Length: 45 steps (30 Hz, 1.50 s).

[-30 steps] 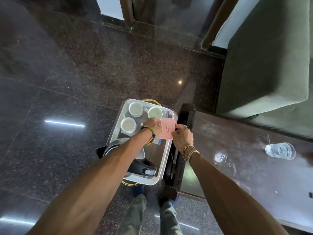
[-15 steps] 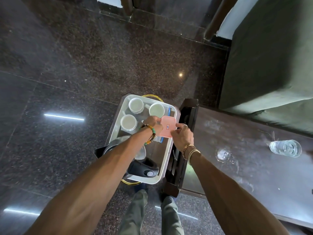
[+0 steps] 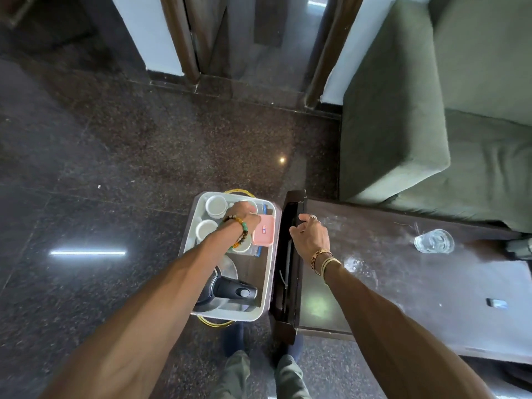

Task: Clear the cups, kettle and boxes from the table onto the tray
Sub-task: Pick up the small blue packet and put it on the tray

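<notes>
Black kettle (image 3: 227, 289): laid at the near end of the tray (image 3: 269, 272), under the left forearm and well short of the left hand (image 3: 244, 218); its handle is pointed toward the table.
White tray: set on the dark floor just beside the table's (image 3: 403, 283) end, to the left of the right hand (image 3: 312, 237).
Left hand: reached over the middle of the tray, a beaded bracelet worn at the wrist; its fingers are laid on the left edge of the pink box (image 3: 263, 233), but whether they are closed on it cannot be told.
Pink box: lidded, rested inside the tray near its right wall, touching the left hand on that hand's right side; a clear box with a blue clip is partly seen beneath it.
Cups (image 3: 216, 205): white, kept in the far half of the tray; two are seen to the left of the left hand, others are partly hidden by it.
Right hand: held loosely curled and empty over the table's near-left edge, apart from the tray.
Glass (image 3: 433, 240): clear, stood on the table well to the right of the right hand.
Armchair (image 3: 417, 110): green, placed beyond the table.
</notes>
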{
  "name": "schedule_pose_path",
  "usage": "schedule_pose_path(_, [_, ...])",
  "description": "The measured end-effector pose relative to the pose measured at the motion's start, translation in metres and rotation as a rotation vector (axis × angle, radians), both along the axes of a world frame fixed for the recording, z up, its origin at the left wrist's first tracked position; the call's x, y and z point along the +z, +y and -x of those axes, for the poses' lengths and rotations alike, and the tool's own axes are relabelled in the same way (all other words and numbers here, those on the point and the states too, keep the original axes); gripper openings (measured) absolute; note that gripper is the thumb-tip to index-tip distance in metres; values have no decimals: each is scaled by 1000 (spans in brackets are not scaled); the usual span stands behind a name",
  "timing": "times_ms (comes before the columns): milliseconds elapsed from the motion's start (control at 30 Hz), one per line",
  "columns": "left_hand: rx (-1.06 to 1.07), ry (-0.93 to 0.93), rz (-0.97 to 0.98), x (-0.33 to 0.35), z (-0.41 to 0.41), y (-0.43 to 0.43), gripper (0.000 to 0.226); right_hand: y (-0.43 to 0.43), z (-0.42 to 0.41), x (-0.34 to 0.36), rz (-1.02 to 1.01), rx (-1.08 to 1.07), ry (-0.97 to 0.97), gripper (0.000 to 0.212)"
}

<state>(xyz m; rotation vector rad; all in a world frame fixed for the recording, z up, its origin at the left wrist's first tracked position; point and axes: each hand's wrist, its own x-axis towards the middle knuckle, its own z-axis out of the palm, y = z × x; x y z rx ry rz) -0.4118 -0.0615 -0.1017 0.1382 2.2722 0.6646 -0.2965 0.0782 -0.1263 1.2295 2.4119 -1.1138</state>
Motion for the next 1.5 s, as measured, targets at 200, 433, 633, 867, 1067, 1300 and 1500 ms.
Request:
schedule_pose_path(200, [16,98,-174,58,-17,34,32,18,-28,63,-123,-34,138,36])
schedule_pose_path(433, [-214,303,-377,134,-76,124,21,78,-119,138,-340,-236,247,46])
schedule_pose_path(633, [-447,435,-523,194,-159,214,13,134,-233,198,-614,-343,326,50])
schedule_pose_path(867, [-608,387,-569,192,-316,274,12,164,-396,204,-677,-576,273,49])
schedule_pose_path(1067, [-766,360,-584,191,-455,312,8,173,-545,192,-650,-767,236,47])
schedule_pose_path(1300, [-907,318,-667,214,-587,366,12,199,-673,215,-717,-1005,271,44])
schedule_pose_path(1500, [-1010,267,-632,184,-673,397,14,204,-747,186,-673,-1136,219,44])
